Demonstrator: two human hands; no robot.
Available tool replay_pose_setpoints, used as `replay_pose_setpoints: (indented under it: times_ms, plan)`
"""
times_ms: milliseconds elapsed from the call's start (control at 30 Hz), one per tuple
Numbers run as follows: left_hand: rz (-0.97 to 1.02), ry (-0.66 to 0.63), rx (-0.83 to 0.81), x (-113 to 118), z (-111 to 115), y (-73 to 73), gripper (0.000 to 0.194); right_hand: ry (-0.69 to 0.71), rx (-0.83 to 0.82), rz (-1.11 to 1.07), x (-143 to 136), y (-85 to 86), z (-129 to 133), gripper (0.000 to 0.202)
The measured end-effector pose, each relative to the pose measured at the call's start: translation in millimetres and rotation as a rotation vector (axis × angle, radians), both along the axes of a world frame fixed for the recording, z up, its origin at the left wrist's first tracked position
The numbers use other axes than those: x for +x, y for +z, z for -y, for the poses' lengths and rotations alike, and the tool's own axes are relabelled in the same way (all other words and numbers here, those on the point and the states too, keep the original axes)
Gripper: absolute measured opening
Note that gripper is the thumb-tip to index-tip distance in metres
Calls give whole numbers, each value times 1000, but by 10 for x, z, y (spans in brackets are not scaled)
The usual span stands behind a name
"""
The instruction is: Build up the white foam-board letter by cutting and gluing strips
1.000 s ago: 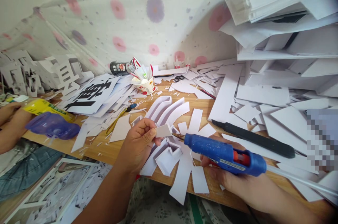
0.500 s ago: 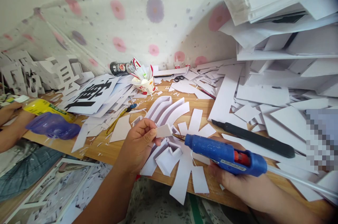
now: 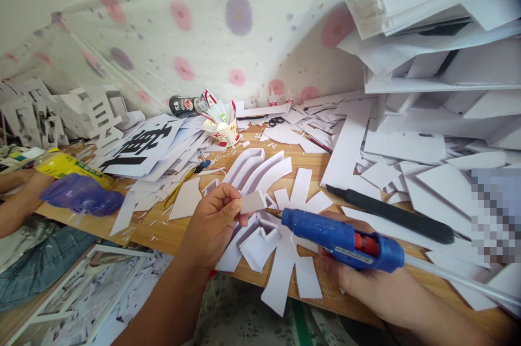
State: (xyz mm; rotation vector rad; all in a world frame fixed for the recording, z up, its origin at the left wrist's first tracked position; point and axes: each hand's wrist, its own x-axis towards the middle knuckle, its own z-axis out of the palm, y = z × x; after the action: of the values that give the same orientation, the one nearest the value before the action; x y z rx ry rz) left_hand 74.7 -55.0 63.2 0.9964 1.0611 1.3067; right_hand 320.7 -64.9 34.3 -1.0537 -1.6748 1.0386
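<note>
Between thumb and fingers, my left hand [image 3: 215, 221] pinches a small white board piece [image 3: 253, 202]. My right hand [image 3: 358, 283] is wrapped round the handle of a blue hot glue gun [image 3: 321, 231]. The gun's metal nozzle points left, at or very close to the right edge of the piece; whether it touches is hard to make out. A clear glue stick [image 3: 456, 275] runs out of the gun's back. Below lie a folded white board shape [image 3: 260, 245], flat white strips [image 3: 280, 275], and curved walled pieces [image 3: 254, 169] just behind.
A black-handled cutter [image 3: 394, 215] lies right of the gun, by a tall stack of white boards [image 3: 439, 85]. Behind are a paper cup [image 3: 223, 133] with tubes, a dark can [image 3: 182, 106] and scissors [image 3: 276, 121]. At left, a person's arm [image 3: 24, 199] is near a purple plastic bag [image 3: 81, 194].
The glue gun has shifted slightly left in my right hand, its nozzle moving along the edge of the board piece. My left hand stays nearly still.
</note>
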Motion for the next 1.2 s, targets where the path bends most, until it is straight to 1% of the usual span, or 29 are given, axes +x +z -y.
replay_pose_setpoints:
  times_ms: [67,167,333,400,467,533,567,667,700,767,867,933,1033,1133,1200]
  plan:
    - [-18,-1,-20,-6,2,-3,30,13,-22,-20,-8,-4,10,11]
    - [-95,-6,-43,-22,4,-22,30,-2,-31,-46,-16,-34,13,15]
    - [-217,-44,-48,-46,8,-45,26,111,26,-31,-18,-58,-5,17]
    - [-234,-44,-62,-39,10,-37,26,109,1,-51,-25,-54,3,13]
    - [-222,-7,-63,-23,8,-25,25,32,-36,-85,-34,-49,15,11]
    - [-187,49,-55,-4,1,-14,23,-8,-62,-93,-38,-36,18,13]
    - [-164,73,-52,5,-4,-9,23,-4,-66,-96,-36,-24,14,13]
    - [-107,126,-47,30,-20,1,21,79,-72,-126,-21,28,-6,10]
    - [-97,142,-42,37,-24,4,21,76,-89,-151,-16,43,-10,9]
    - [-89,171,-30,46,-26,6,20,28,-157,-205,-5,56,-9,6]
    - [-107,180,-12,28,-15,-11,18,-25,-252,-259,17,27,-4,7]
    - [-180,148,-4,-8,-5,-26,18,-29,-264,-290,33,-6,-7,6]
    - [-388,94,23,-63,3,-8,16,-58,-259,-369,42,-45,-15,2]
    - [-624,74,98,-62,-7,74,14,-92,-243,-415,34,-60,-18,4]
    - [-738,66,147,-26,-18,136,13,-98,-247,-418,31,-58,-20,6]
